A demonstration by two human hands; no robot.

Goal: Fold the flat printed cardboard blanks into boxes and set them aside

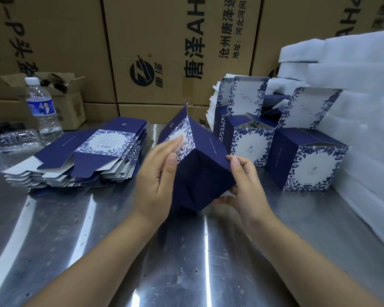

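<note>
Box (205, 160): being held tilted above the surface (98, 240), between both hands.
Left hand (157, 176): fingers (171, 144) lying straight and together against the printed side.
Right hand (246, 187): fingers curling under the box, thumb pinching its right edge.
Flat blanks (87, 160): lying stacked left of the left fingers.
Folded boxes (306, 160): standing just beyond the right fingers.

On the desk (75, 229), the stack of blanks (87, 160) lies left, folded boxes (306, 160) right, cartons (175, 52) behind, a bottle (42, 107) far left.
</note>
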